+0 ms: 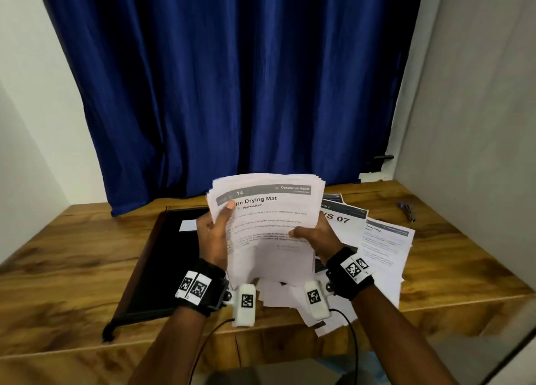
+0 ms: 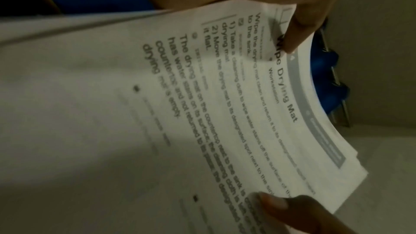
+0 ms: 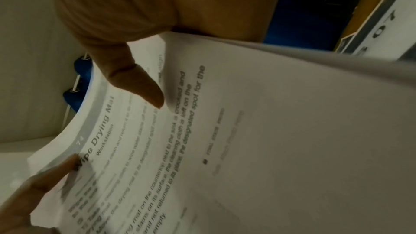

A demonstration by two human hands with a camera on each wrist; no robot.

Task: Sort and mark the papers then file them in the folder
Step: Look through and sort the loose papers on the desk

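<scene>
Sorting under way, nothing filed yet.
At 9 o'clock, black folder [image 1: 162,257] lying open on the wooden table [image 1: 58,271]; centre, left hand [image 1: 213,235] and right hand [image 1: 314,236] gripping the raised paper stack [image 1: 269,210]; at 3 o'clock, loose printed sheets [image 1: 385,245] unsorted, pens [image 1: 406,210] untouched.

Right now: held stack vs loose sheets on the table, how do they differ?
The held stack is lifted and nearly upright, gripped by the left hand and right hand; the loose sheets lie flat on the table, untouched. The held stack is roughly squared; the loose sheets are fanned and overlapping. Its top page reads "Drying Mat"; one loose sheet shows "07". Both are white printed pages with grey header bars.
</scene>
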